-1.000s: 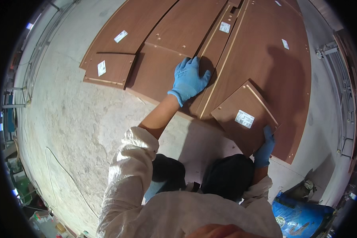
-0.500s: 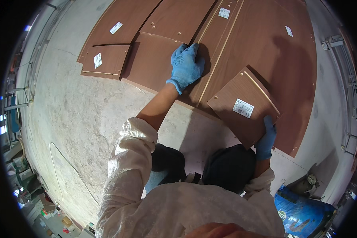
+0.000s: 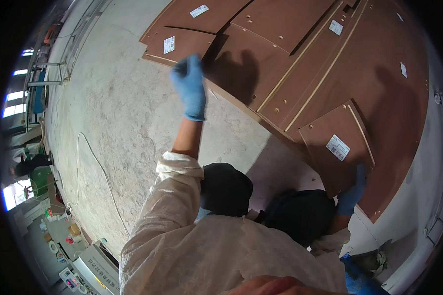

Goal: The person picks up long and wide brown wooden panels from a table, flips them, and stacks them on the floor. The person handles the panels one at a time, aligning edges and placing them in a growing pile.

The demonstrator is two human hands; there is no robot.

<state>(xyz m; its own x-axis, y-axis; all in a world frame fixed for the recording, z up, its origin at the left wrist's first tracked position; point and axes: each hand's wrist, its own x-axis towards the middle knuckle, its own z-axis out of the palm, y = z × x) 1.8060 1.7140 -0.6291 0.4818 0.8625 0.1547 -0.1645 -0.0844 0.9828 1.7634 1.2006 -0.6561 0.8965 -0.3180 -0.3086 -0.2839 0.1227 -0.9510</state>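
Observation:
At the lower right, my right hand [image 3: 352, 194], in a blue glove, grips the near right edge of a small brown wood panel [image 3: 325, 167]. This panel bears a white label, a pale groove along one side and small holes at its corners, and it overlaps a large brown panel [image 3: 349, 78]. My left hand [image 3: 189, 86], also gloved in blue, hangs in the air close to the near edge of another small labelled panel [image 3: 192, 42]. Its fingers look curled but are smeared by motion, and I see nothing held in them.
Several brown panels lie at the far side, including a drilled one [image 3: 280, 19] partly over others. A pale cable [image 3: 91, 162] runs along the concrete floor at left. A blue sack [image 3: 354, 278] sits low right. At lower left stands a light-coloured machine [image 3: 96, 268].
My left hand has lifted off the panels and moved left toward the small labelled panel. My right hand keeps its grip. The whole view has shifted, bringing the panels further right.

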